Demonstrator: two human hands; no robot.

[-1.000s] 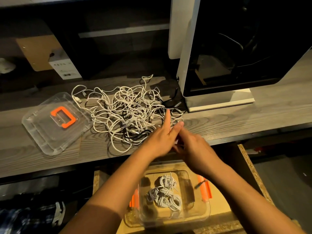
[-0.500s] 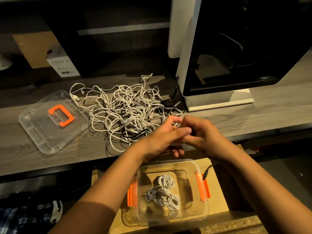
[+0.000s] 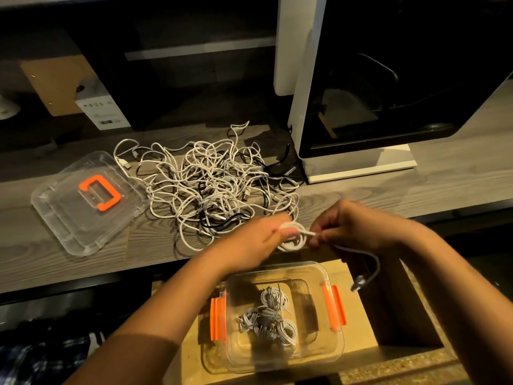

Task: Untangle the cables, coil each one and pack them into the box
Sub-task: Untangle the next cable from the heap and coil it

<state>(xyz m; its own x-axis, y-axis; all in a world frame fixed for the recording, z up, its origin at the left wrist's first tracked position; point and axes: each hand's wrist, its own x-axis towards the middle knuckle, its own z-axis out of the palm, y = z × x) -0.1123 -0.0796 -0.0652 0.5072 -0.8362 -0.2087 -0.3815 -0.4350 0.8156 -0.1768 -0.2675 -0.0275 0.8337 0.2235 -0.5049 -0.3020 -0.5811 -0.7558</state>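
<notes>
A tangled pile of white and black cables (image 3: 211, 184) lies on the grey wooden desk (image 3: 388, 190). My left hand (image 3: 258, 240) holds a small white coil (image 3: 294, 237) wound round its fingers at the desk's front edge. My right hand (image 3: 358, 229) pinches the same cable just right of the coil. The cable's loose end (image 3: 361, 282) hangs below with a plug on it. Under my hands stands a clear plastic box (image 3: 336, 354) with orange latches, and several coiled white cables (image 3: 269, 318) lie inside it.
The box's clear lid (image 3: 61, 218) with an orange handle lies on the desk left of the pile. A white-framed machine with a dark window (image 3: 361, 165) stands at the back right. A small white carton (image 3: 102, 112) sits on a shelf at the back left.
My hands have drawn apart and back from the pile. A wound white coil now shows on my left hand, and the free end hangs below my right hand.
</notes>
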